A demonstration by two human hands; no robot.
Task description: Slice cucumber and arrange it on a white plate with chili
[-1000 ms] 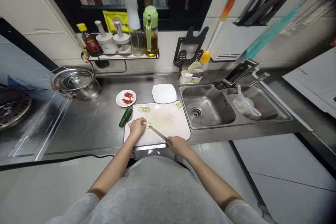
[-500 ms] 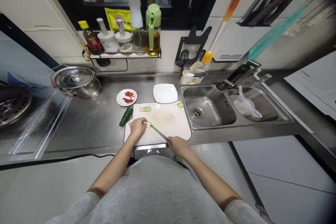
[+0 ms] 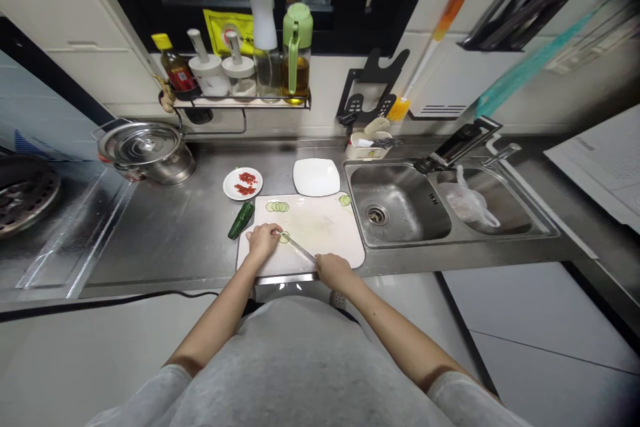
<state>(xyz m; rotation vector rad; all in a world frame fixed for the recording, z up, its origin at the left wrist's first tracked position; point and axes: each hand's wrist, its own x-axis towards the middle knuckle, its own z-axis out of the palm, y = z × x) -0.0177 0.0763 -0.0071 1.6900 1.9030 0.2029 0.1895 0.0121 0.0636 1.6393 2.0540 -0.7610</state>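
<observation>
On the white cutting board (image 3: 320, 227), my left hand (image 3: 264, 240) has its bent fingertips pressed at the left edge of a pale cucumber slice (image 3: 285, 237). My right hand (image 3: 334, 271) is wrapped round the handle of a knife (image 3: 302, 252); the blade points up and left, and its tip reaches the slice. Several overlapping cucumber slices (image 3: 277, 207) lie flat near the board's upper left. More cucumber slices (image 3: 345, 200) sit at the upper right corner. A dark green piece of cucumber (image 3: 241, 221) rests on the counter, left of the board.
Behind the board stand a white square plate (image 3: 317, 177) and a round plate (image 3: 227, 185) with chopped red bits. A double sink (image 3: 400, 237) is to the right, with a plastic bag (image 3: 470, 203) in it. At left stands a lidded pot (image 3: 173, 168); a bottle rack (image 3: 225, 107) hangs above.
My right hand and the knife have shifted slightly left, bringing the blade a little farther over the slice. My left hand stays nearly where it was. The view has tilted slightly.
</observation>
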